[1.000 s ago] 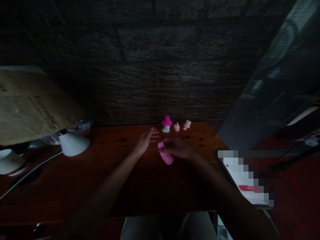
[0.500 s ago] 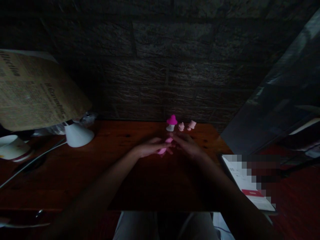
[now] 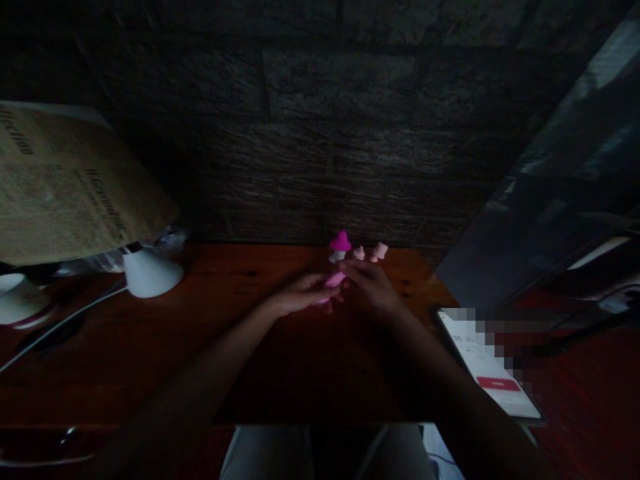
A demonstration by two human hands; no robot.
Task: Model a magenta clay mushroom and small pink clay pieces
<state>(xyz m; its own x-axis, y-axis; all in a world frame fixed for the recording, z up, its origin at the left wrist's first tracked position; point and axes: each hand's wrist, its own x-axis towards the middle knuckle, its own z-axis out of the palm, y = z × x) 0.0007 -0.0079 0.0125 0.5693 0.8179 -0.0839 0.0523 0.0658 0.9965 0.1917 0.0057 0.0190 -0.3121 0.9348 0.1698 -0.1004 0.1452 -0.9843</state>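
Note:
My left hand [image 3: 302,294] is closed around a soft-looking pink piece [image 3: 335,279], perhaps modelling clay, held slanted above the wooden table. The fingertips of my right hand [image 3: 373,283] pinch the upper right end of the same piece. Just behind my hands stands a small mushroom figure [image 3: 341,243] with a bright magenta cap and a pale stem. To its right sit a small pale pink figure [image 3: 359,253] and another pale pink figure [image 3: 379,251] with a squarish top. The dim light blurs their details.
A lamp with a newspaper-print shade [image 3: 75,187] and white cone base [image 3: 153,273] stands at left, near a white cup [image 3: 23,300] and a cable [image 3: 70,327]. A lit screen [image 3: 493,373] lies at the table's right edge. A dark brick wall [image 3: 300,147] closes the back.
My right hand has moved slightly up and closed its fingertips on the pink piece's upper end. The pink piece shows more between my hands. The view has shifted a little.

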